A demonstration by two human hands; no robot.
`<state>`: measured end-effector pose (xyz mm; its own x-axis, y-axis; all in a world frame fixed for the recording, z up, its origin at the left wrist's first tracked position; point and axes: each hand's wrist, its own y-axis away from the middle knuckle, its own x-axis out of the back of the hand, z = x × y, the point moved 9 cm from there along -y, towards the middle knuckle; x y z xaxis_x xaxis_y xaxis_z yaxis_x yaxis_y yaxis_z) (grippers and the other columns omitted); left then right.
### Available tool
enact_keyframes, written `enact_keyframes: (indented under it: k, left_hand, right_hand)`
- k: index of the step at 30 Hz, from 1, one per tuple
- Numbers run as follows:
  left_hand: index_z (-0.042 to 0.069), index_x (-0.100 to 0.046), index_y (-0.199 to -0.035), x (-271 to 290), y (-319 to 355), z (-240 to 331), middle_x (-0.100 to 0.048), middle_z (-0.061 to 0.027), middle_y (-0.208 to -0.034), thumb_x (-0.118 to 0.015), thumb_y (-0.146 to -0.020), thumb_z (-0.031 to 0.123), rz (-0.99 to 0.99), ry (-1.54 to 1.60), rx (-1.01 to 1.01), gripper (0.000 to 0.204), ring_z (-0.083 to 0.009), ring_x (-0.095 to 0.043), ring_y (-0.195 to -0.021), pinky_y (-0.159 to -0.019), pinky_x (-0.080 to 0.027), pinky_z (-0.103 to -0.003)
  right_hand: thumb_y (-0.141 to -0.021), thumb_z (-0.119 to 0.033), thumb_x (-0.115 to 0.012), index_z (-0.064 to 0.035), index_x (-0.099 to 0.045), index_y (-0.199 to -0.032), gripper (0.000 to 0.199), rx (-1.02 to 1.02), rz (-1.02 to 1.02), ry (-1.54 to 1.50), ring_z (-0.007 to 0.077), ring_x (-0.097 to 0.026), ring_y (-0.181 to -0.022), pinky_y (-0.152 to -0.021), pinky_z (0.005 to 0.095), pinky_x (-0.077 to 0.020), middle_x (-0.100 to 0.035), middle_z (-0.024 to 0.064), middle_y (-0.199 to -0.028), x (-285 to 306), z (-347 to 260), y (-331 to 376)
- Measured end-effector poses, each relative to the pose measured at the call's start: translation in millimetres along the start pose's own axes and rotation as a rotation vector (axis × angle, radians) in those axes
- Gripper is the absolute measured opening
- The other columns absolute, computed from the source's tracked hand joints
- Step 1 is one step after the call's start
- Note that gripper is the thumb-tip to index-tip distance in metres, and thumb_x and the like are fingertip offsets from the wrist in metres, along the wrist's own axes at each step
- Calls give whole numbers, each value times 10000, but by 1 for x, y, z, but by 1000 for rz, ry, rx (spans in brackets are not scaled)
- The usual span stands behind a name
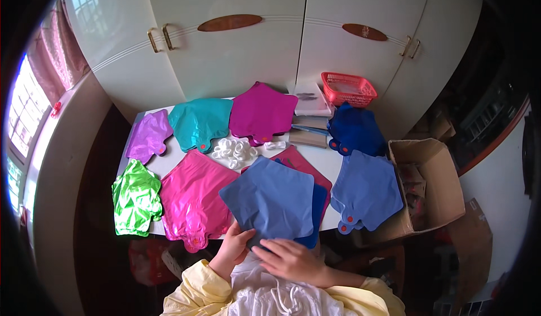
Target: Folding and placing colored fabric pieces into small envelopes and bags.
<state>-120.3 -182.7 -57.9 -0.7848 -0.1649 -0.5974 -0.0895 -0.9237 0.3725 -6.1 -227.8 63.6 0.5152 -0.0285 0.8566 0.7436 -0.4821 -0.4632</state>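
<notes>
A flat, star-shaped matte blue foil balloon (270, 197) lies in front of me, over a darker blue balloon (319, 206) and a deep pink one (298, 164). My left hand (234, 244) is closed on its lower left edge, thumb on top. Stretched fingers of my right hand (290, 259) rest across the balloon's lower end, beside a dark blue-grey part (256, 239) between the hands. What lies under the right palm is hidden. Left of my hands is a shiny pink balloon pile (197, 197); to the right, a matte blue pile (366, 189).
On the white table (333, 172) are green (135, 197), purple (149, 136), teal (201, 123), magenta (264, 113) and navy (358, 129) balloon piles, white rings (234, 150) and stacked cards (309, 138). A red basket (349, 90) stands behind; an open cardboard box (437, 169) is at right.
</notes>
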Motion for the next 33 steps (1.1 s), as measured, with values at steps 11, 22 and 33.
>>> enact_keyframes:
  k: [11,22,33]
  left_hand:
    - [30,-373,-1308,-3,-5,4,-538,-125,-1208,-483,-866,-93,25,-32,-16,471,-234,-580,-1067,-893,-509,-367]
    - [58,-434,-1254,-18,13,-11,-564,-102,-1190,-531,-885,27,-6,196,207,383,-250,-582,-1075,-919,-478,-411]
    - [41,-539,-1155,-32,21,-55,-623,-90,-1085,-537,-916,79,-1,148,221,241,-207,-632,-945,-819,-520,-369]
  right_hand:
    - [-708,-337,-723,-112,-449,-1331,717,-232,-204,122,284,-369,-1285,-1017,664,-233,-427,117,-1346,-11,69,53]
    - [-777,-144,-609,-122,-652,-1055,282,-138,16,130,134,-558,-948,-1028,558,-311,-570,-12,-925,-4,70,46]
    - [-756,-152,-639,-125,-684,-938,189,0,97,176,101,-547,-839,-946,457,-400,-559,-40,-852,-5,47,43]
